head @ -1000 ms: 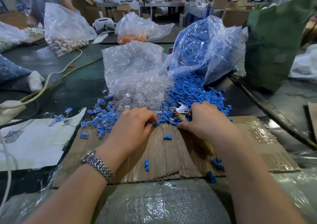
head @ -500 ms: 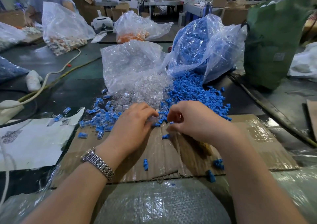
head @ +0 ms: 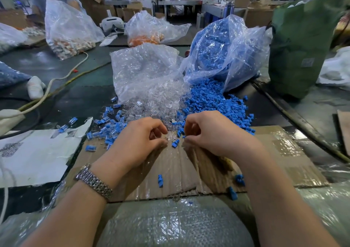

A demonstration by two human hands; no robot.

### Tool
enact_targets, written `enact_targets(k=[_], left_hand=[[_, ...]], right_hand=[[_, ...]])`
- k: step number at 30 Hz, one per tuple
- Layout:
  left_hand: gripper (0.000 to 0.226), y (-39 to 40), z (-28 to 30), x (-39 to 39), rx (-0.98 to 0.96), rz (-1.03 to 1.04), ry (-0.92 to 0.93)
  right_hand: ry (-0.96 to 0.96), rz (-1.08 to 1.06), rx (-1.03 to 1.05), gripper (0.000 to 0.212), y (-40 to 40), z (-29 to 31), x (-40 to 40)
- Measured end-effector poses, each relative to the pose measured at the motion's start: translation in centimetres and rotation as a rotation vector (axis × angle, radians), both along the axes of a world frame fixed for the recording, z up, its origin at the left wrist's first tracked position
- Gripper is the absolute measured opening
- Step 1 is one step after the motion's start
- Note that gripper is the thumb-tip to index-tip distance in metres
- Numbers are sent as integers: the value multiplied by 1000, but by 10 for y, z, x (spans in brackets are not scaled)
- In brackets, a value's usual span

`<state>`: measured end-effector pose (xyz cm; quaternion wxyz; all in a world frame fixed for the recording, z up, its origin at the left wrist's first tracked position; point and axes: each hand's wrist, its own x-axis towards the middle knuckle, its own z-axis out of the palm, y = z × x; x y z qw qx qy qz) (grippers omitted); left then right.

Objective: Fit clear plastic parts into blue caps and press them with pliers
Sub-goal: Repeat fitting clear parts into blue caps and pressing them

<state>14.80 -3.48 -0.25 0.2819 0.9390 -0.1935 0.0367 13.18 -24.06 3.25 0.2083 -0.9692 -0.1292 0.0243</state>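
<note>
Both hands work at the near edge of the spilled stock on the bench (head: 75, 99), over the cardboard sheet (head: 176, 167). The left hand (head: 140, 144) has its fingers curled, pinching what appears to be a clear plastic part (head: 169, 137) at the fingertips. The right hand (head: 210, 135) is likewise curled, with a speck of blue at its thumb tip, probably a blue cap; the pliers, whose metal head stood exposed beyond this hand a second ago, are now out of sight, seemingly tucked into the palm. The hands have drawn together since then. Judgement: pressing has given way to picking and fitting the next pair. Supply lies directly ahead: the clear parts pile (head: 157, 104) and the blue caps pile (head: 214, 103), touching each other. Finished-looking pieces (head: 111, 127) lie scattered left of the hands.
</note>
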Motion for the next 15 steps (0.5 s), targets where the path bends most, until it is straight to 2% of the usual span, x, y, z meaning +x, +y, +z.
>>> enact_targets(k=[2,4,7,9,11,13,15], left_hand=[[14,0,1,0,-5,21,-15],[9,1,5,1,-113,48,-7],[7,5,13,1,-496,75,223],[14,7,16,1,-799,69,466],[24,6,15,2,-1034,55,622],[30,5,15,4,-1141,38,672],[27,2,14,4,-1167,29,683]], right_hand=[[-7,-12,67,13,-2,0,1],[-37,-21,148,15,-2,1,2],[-59,-45,346,14,-3,3,2],[-69,-40,475,12,-3,5,1],[-96,-33,554,10,-3,6,1],[-128,-35,597,9,-3,7,1],[-155,-26,619,8,-2,8,1]])
